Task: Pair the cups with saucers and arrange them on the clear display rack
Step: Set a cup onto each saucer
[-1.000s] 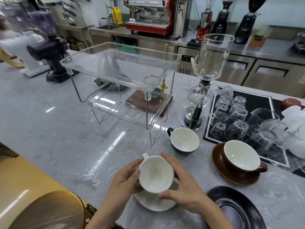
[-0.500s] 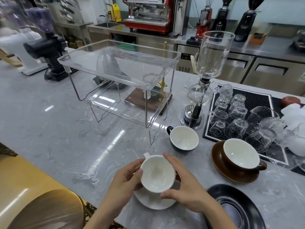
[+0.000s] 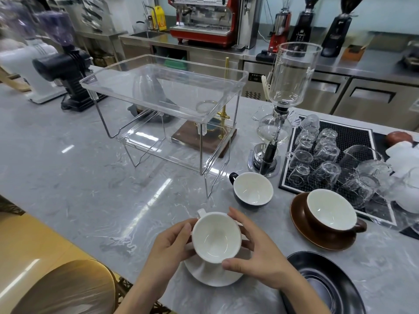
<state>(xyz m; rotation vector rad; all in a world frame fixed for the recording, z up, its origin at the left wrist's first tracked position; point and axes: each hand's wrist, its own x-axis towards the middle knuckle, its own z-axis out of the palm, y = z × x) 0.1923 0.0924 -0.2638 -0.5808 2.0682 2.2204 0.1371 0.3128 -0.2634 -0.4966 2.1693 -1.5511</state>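
Observation:
A white cup (image 3: 216, 236) stands on a white saucer (image 3: 217, 274) near the counter's front edge. My left hand (image 3: 169, 248) grips the cup's left side and my right hand (image 3: 256, 252) holds its right side, thumb at the rim. A dark blue cup (image 3: 252, 189) stands alone behind them. A brown cup (image 3: 330, 211) sits on a brown saucer (image 3: 303, 227) at the right. A black saucer (image 3: 328, 282) lies bare at the front right. The clear two-tier display rack (image 3: 165, 98) stands behind, both shelves bare.
A glass siphon brewer (image 3: 283, 98) stands right of the rack. A black mat (image 3: 353, 137) holds several upturned glasses. A wooden base with a brass stand (image 3: 204, 137) sits behind the rack. Grinders (image 3: 65, 66) stand at the far left. A wooden stool (image 3: 63, 288) is below the counter edge.
Both hands stay on the white cup over its saucer; the cup has shifted very little. The view has moved slightly.

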